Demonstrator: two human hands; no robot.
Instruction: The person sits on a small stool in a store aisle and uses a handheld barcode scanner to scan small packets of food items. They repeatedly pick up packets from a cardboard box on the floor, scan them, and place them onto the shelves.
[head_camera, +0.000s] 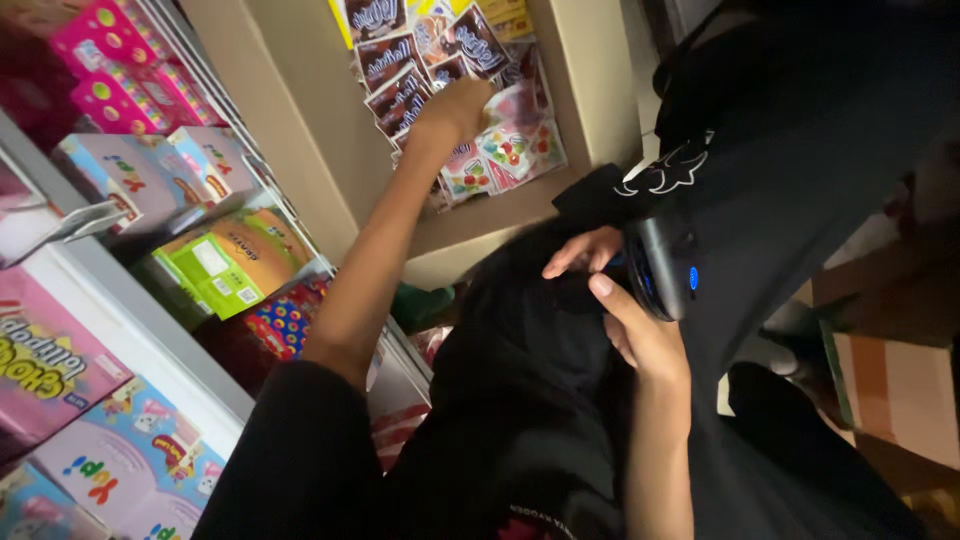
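Sachets (455, 75), dark brown ones and pale ones with coloured sweets, hang in a bunch against the beige panel (300, 90), and the left hand (455, 108) is reaching up into them, its fingers buried among the packets so that I cannot tell whether they have closed on one; nothing looks pulled free yet. The right hand (625, 300) sits low by the body, fingers curled around a dark handheld scanner (662, 268) with a small blue light. To the left, shelves (150, 330) carry pink, blue and green snack boxes (225, 262). The person's black clothing crowds the lower view, and a brown carton (890, 385) lies at right.
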